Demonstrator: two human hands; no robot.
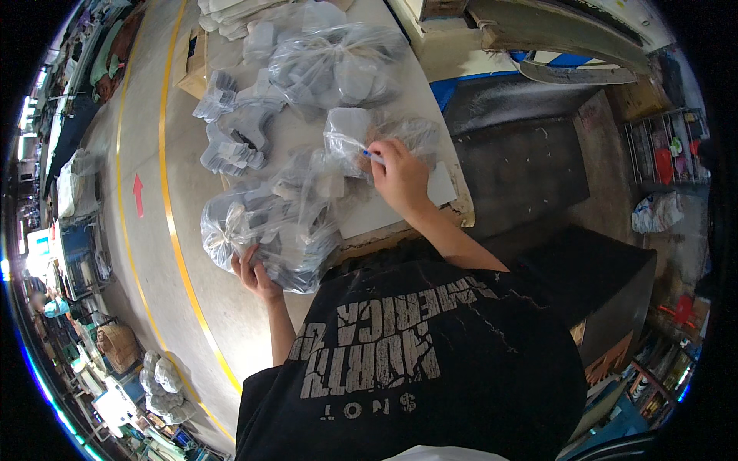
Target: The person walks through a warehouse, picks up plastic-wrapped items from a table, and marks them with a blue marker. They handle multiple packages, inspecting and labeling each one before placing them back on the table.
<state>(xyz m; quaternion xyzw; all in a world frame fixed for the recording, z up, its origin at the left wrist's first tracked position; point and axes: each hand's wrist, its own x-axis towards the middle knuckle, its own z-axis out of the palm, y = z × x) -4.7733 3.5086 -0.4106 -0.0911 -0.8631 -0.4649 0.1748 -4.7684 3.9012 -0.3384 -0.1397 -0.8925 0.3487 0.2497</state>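
Note:
My left hand [257, 274] grips the near left side of a see-through plastic bag [296, 230] filled with grey pieces. The bag's neck is gathered in a knot at its left end, and it hangs partly over the table's edge. My right hand [401, 178] pinches a slim white pen [374, 157] with a blue end, tilted against another plastic bag [347, 132]. A pale flat piece and something brownish show through that bag. What lies beneath my right palm is hidden.
A large tied bag [338, 65] and stacks of loose grey cut pieces [234, 146] cover the far part of the pale table [369, 219]. A cardboard box [192, 65] stands beyond its left edge. To the right are a dark platform [523, 169] and a wire rack [667, 150].

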